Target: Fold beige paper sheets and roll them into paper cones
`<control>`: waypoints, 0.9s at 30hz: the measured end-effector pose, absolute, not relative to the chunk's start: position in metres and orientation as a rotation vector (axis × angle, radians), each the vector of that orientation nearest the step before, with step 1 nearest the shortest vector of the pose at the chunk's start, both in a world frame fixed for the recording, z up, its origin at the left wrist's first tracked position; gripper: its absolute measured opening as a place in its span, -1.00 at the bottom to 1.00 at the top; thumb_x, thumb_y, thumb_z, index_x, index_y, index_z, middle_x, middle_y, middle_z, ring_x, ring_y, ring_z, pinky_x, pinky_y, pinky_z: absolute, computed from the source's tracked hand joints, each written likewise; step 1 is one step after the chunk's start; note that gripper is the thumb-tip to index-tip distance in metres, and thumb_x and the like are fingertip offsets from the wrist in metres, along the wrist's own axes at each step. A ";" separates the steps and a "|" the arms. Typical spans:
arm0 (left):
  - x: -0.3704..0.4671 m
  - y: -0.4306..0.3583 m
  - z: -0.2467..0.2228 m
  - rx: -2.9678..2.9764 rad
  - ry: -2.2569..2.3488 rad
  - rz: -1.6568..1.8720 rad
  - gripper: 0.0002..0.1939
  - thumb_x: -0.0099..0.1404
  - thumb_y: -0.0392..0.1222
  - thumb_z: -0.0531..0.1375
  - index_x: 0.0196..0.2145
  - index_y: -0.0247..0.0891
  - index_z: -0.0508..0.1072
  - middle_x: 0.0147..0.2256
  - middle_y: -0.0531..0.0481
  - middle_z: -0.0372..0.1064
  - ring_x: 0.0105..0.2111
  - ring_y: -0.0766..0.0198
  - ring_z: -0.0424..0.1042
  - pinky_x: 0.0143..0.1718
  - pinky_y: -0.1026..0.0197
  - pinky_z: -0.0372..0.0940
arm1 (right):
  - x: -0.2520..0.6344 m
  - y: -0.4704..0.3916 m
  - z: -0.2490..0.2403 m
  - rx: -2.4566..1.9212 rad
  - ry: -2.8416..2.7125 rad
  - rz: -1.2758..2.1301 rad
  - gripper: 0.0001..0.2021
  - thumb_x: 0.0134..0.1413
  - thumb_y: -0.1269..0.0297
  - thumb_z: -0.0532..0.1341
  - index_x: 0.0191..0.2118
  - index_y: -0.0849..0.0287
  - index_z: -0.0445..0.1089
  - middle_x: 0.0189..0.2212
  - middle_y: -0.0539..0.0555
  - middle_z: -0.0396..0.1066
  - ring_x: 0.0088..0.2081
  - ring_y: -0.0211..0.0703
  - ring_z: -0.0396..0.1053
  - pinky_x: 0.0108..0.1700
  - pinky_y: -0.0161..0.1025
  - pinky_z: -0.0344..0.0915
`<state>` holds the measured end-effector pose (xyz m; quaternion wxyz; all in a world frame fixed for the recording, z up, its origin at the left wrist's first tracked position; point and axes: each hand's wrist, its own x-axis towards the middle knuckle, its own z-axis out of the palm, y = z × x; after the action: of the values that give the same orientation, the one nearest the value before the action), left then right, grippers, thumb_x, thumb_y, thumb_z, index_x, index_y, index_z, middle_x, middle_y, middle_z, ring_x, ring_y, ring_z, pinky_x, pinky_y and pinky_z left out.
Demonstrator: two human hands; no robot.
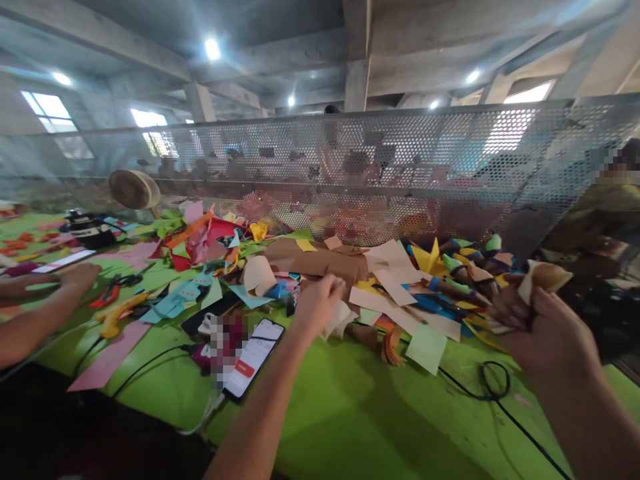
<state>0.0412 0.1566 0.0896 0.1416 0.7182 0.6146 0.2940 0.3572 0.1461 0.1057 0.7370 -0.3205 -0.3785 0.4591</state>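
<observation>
My right hand (pixel 557 337) is closed around a cream-coloured rolled paper cone (pixel 547 277), raised above the right side of the green table. Out over the middle of the table, my left hand (pixel 320 300) has its fingers drawn together beside brown paper (pixel 345 263). Whatever is between those fingers, if anything, is too blurred to make out. Cream paper strips (pixel 393 287) lie to the right of this hand. Several small brown paper figures with green and yellow tips (pixel 465 270) are bunched beside my right hand. A pale green paper square (pixel 427 348) rests between my hands.
A phone (pixel 254 357) lies on the green table (pixel 350 427) left of my left forearm. Black cable (pixel 493 393) runs under my right arm. Orange-handled scissors (pixel 113 290) and a yellow glue gun (pixel 117 313) are near another person's hand (pixel 77 280). Perforated metal screen (pixel 280 160) stands behind.
</observation>
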 end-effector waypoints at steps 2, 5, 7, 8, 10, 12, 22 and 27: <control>0.028 0.179 0.091 2.029 2.142 0.788 -0.74 0.43 -0.08 0.02 -0.09 -0.24 0.41 -0.13 -0.22 0.49 -0.07 0.01 0.46 -0.06 0.06 0.26 | 0.360 0.138 0.095 -0.716 -0.769 1.091 -0.87 0.02 0.23 0.33 -0.49 -0.04 0.41 -0.67 -0.06 0.20 -0.66 -0.29 0.12 -0.66 -0.24 0.08; 0.030 0.190 0.095 2.111 2.218 0.841 -0.47 0.32 -0.13 0.18 0.21 -0.24 0.23 0.23 -0.34 0.21 0.27 -0.14 0.13 0.20 -0.22 0.03 | 0.340 0.124 0.077 -0.794 -0.675 1.183 -0.80 -0.07 0.15 0.34 -0.26 0.01 0.51 -0.35 0.02 0.53 -0.35 -0.15 0.47 -0.34 -0.18 0.44; 0.048 0.177 0.093 2.211 1.945 0.977 -0.37 0.34 -0.10 0.17 0.29 -0.20 0.11 0.31 -0.28 0.09 0.32 -0.08 0.04 0.26 -0.22 -0.05 | 0.321 0.116 0.067 -0.828 -0.606 1.255 -0.74 -0.09 0.16 0.34 -0.21 0.04 0.51 -0.20 0.03 0.56 -0.20 -0.09 0.51 -0.20 -0.16 0.48; 0.060 0.165 0.090 2.231 1.742 1.013 -0.38 0.35 -0.05 0.15 0.30 -0.18 0.11 0.29 -0.24 0.13 0.29 -0.05 0.10 0.26 -0.18 -0.01 | 0.311 0.113 0.064 -0.846 -0.573 1.267 -0.75 -0.08 0.16 0.34 -0.21 0.05 0.51 -0.19 0.03 0.57 -0.16 -0.08 0.51 -0.18 -0.16 0.49; 0.086 0.137 0.081 2.179 1.352 1.017 -0.40 0.34 0.09 0.14 0.26 -0.15 0.20 0.22 -0.18 0.26 0.24 -0.01 0.21 0.22 -0.07 0.11 | 0.293 0.106 0.060 -0.878 -0.562 1.278 -0.76 -0.06 0.12 0.34 -0.24 0.06 0.50 -0.20 0.01 0.57 -0.09 -0.11 0.50 -0.10 -0.21 0.47; 0.107 0.114 0.069 2.024 1.160 0.978 -0.40 0.26 0.15 0.22 0.17 -0.15 0.31 0.12 -0.14 0.38 0.11 0.00 0.35 0.10 0.02 0.24 | 0.276 0.099 0.060 -0.856 -0.590 1.280 -0.74 -0.04 0.06 0.34 -0.24 0.06 0.49 -0.20 -0.01 0.57 -0.02 -0.09 0.47 -0.04 -0.20 0.45; 0.103 0.096 0.050 1.633 1.194 1.085 -0.82 0.29 -0.07 0.12 -0.37 -0.23 0.36 -0.43 0.07 0.38 -0.40 0.27 0.35 -0.34 0.27 0.19 | 0.283 0.072 0.048 -0.938 -0.713 1.267 -0.64 -0.35 0.21 0.52 -0.32 0.12 0.51 -0.36 -0.02 0.55 -0.34 -0.21 0.42 -0.28 -0.31 0.35; 0.080 0.088 0.037 1.626 1.210 1.057 -0.88 0.27 -0.14 0.14 -0.35 -0.23 0.37 -0.38 0.04 0.41 -0.35 0.24 0.39 -0.30 0.26 0.22 | 0.297 0.062 0.035 -1.098 -1.011 1.166 -0.73 -0.26 0.19 0.48 -0.45 0.17 0.43 -0.53 -0.04 0.40 -0.51 -0.28 0.25 -0.44 -0.33 0.21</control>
<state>0.0800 0.0875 0.0368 0.4151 0.6472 0.4816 0.4206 0.2973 0.0616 0.0353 0.5841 -0.4706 -0.4334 0.4996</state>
